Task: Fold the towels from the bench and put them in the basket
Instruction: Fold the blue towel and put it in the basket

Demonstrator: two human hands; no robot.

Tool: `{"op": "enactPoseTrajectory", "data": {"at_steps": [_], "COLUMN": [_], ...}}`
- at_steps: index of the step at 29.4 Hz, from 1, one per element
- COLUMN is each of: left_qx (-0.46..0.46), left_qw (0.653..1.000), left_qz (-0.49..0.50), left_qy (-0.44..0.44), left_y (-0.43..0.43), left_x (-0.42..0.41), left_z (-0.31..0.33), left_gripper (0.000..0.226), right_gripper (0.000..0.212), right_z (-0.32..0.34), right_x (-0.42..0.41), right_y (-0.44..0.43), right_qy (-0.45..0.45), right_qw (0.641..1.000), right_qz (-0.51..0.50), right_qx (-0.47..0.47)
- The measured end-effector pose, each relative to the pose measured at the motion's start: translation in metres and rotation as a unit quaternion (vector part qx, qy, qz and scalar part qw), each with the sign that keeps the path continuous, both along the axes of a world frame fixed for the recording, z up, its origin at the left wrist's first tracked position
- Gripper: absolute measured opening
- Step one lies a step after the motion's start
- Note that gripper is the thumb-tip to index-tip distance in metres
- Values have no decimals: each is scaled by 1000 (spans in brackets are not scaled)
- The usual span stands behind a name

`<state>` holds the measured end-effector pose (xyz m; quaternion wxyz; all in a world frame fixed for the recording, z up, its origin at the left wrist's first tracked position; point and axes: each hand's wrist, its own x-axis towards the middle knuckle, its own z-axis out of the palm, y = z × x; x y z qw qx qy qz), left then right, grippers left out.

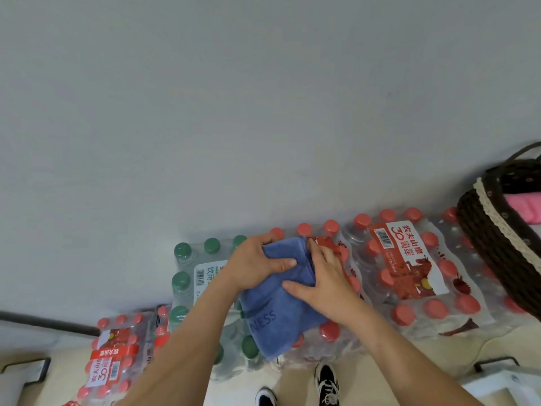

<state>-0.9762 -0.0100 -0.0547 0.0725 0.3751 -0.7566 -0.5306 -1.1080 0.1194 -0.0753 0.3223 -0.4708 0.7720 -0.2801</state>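
Your blue towel point(278, 312) lies partly folded on top of shrink-wrapped packs of bottled water, with its far end doubled over into thick layers and the letters "NESS" showing on the flat near part. Your left hand point(254, 265) grips the far left corner of that towel, fingers curled over the edge and thumb pressed down on the top layer. Your right hand point(325, 279) holds the towel's right side, fingers tucked against the stacked fold and thumb laid across the cloth, so both hands are closed on the same towel and almost touching each other.

Under the towel's right half is a pack of red-capped bottles point(330, 332), and a second red-capped pack point(409, 268) sits just to the right of the towel. Under its left half is a green-capped pack point(187, 276). Well to the right of the towel stands a dark woven basket point(491, 230) with a pale trim, and a pink towel point(524, 206) lies inside it. Left of the towel and lower down is another red-capped pack point(114, 356). Below the towel your black-and-white shoes point(326, 382) stand on the floor. A plain grey wall point(234, 98) rises behind the towel.
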Motion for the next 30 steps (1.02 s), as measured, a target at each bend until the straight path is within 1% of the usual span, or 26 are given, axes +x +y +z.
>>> {"op": "enactPoseTrajectory", "data": {"at_steps": [1,2,3,4,5,6,8,10,11,12,13,14,15,16,17,18,20,21,22,24,25,27,29,30], "left_qx": [28,51,64,75,87,100,113,90,55,-9,-103,-213,-310,-369,-391,-391,-370,-357,-352,-367,-388,-444,-489,-506], "left_qw": [998,994,990,985,981,976,971,975,980,985,983,966,941,920,911,913,925,932,936,930,921,893,865,854], "left_qz": [16,31,46,64,82,98,104,75,52,30,14,6,6,13,22,30,27,21,17,23,29,15,-22,-43], "left_qy": [51,91,118,139,153,166,186,190,182,168,155,145,139,134,129,117,79,52,26,-17,-37,-77,-106,-116], "left_y": [3,7,11,15,18,21,22,19,17,16,14,14,14,15,19,24,40,50,60,73,78,87,93,94], "left_x": [5,8,11,13,14,15,17,15,12,7,3,-2,-5,-6,-5,-2,8,15,21,31,32,32,27,23], "left_z": [3,7,13,18,22,27,38,53,61,69,75,80,82,80,71,57,18,-3,-19,-31,-30,-25,-20,-19], "left_gripper": [34,31,26,20,14,12,19,29,36,41,41,36,31,28,27,28,33,31,26,15,16,29,44,48], "right_gripper": [109,107,96,81,63,47,25,13,10,8,7,12,20,27,31,36,42,45,45,40,40,39,36,35], "right_z": [5,9,14,20,28,39,60,83,94,105,115,120,122,119,113,100,58,34,15,-3,-5,-1,4,5], "right_x": [-4,-9,-15,-20,-25,-29,-36,-42,-45,-46,-46,-45,-45,-44,-40,-36,-28,-23,-20,-14,-13,-14,-17,-17], "right_y": [-2,-5,-7,-9,-9,-9,-9,-13,-17,-21,-23,-24,-23,-19,-12,-4,14,23,32,43,45,46,45,44], "right_qy": [-44,-105,-164,-199,-212,-200,-124,-5,68,141,216,289,357,412,453,476,494,490,481,460,449,428,410,403], "right_qw": [999,994,985,978,975,976,981,975,968,958,944,927,905,882,862,849,839,840,843,857,865,877,886,887], "right_qz": [11,25,42,55,69,86,143,212,234,246,250,238,214,189,167,157,178,200,212,199,191,181,186,199], "right_qx": [-1,-10,-21,-23,-17,-2,31,60,55,39,11,-36,-86,-131,-156,-164,-142,-123,-115,-119,-118,-123,-113,-100]}}
